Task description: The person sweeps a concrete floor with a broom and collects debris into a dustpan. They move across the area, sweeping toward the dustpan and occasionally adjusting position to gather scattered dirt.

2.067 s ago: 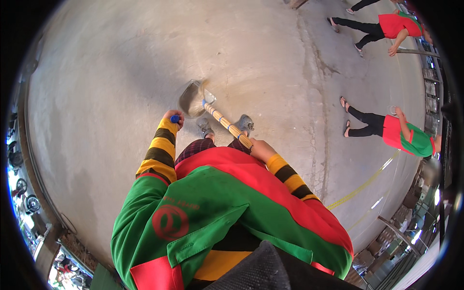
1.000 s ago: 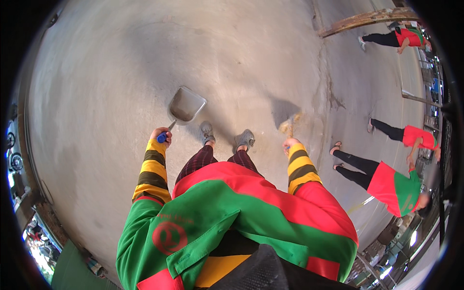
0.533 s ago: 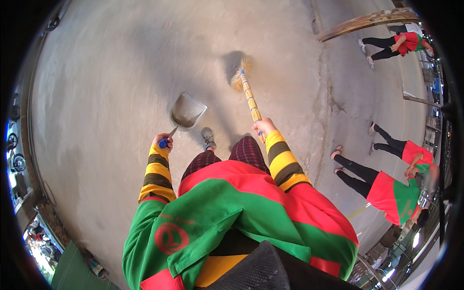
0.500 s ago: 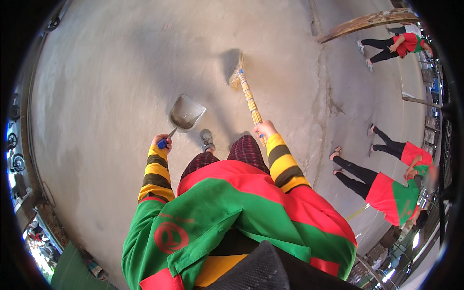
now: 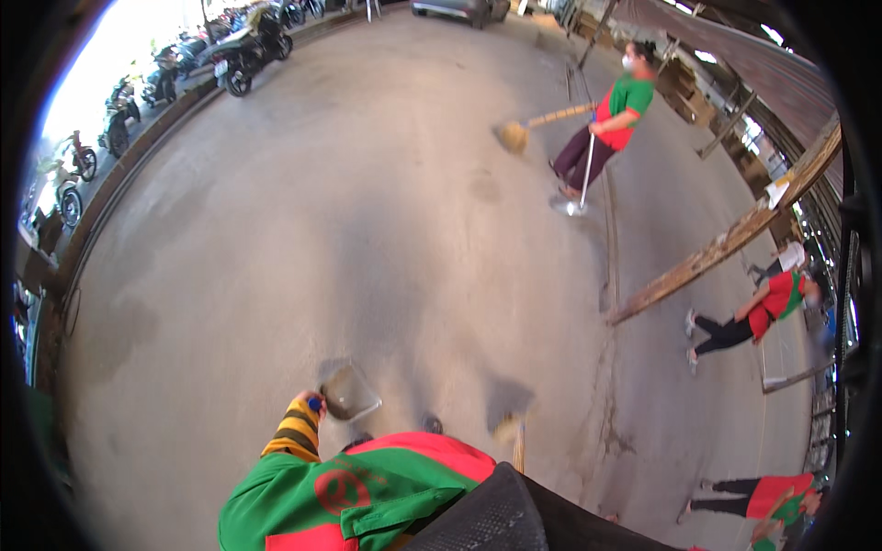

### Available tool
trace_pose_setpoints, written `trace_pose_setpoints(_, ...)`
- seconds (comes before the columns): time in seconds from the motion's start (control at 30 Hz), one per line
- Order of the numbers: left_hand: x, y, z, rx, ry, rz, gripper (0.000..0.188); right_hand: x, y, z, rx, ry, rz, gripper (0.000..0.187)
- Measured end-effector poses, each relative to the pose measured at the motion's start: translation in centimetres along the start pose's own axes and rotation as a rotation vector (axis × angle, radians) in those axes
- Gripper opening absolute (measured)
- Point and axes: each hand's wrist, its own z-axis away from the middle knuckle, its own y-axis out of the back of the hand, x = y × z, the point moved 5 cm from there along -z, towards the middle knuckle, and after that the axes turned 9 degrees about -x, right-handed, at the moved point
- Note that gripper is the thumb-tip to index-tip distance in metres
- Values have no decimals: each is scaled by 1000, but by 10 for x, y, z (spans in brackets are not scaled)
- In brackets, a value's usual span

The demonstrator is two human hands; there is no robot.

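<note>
My left hand (image 5: pixel 310 400) is wrapped round the blue-ended handle of a dustpan (image 5: pixel 353 395). The pan is held low beside my feet, with its wide lip turned to the right. To the right of my feet, a straw broom (image 5: pixel 520 448) shows its bristles and the lower part of its yellow handle. The rest of the broom is hidden by a dark textured object (image 5: pixel 487 514) close to the camera. My right hand is out of sight behind it.
Ahead right, a co-worker (image 5: pixel 617 110) holds another broom (image 5: pixel 514 137) and a long-handled dustpan (image 5: pixel 571 206). A slanted wooden post (image 5: pixel 726 246) stands to the right, with more people (image 5: pixel 758 312) beyond. Motorbikes (image 5: pixel 253 50) line the left kerb; a car (image 5: pixel 461 9) is far ahead.
My view has tilted up, so the floor ahead, motorbikes, car and the co-worker with a broom now show. My right hand, seen gripping the broom before, has dropped out of view.
</note>
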Motion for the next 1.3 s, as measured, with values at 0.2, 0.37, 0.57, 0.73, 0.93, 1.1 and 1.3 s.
trace_pose_setpoints(0.2,-31,32,17,113,-26,38,12,-81,25,-29,-146,31,9,11)
trace_pose_setpoints(0.37,-92,50,35,-54,-86,185,12,-131,30,-60,-300,53,-28,11)
trace_pose_setpoints(0.57,-193,8,22,-216,-468,637,20,-231,30,-117,-560,-246,-180,13)
trace_pose_setpoints(0.73,-291,-75,7,-282,-682,1232,13,-332,30,-165,-701,-374,-35,11)
trace_pose_setpoints(0.93,-318,-161,-9,-409,-799,1455,13,-459,10,-191,-757,-190,-194,9)
trace_pose_setpoints(1.1,-302,-214,-23,-302,-1103,1424,13,-545,-6,-169,-801,-5,-406,12)
trace_pose_setpoints(1.3,-227,-317,-65,-353,-1166,1634,11,-666,22,-140,-781,10,-38,12)
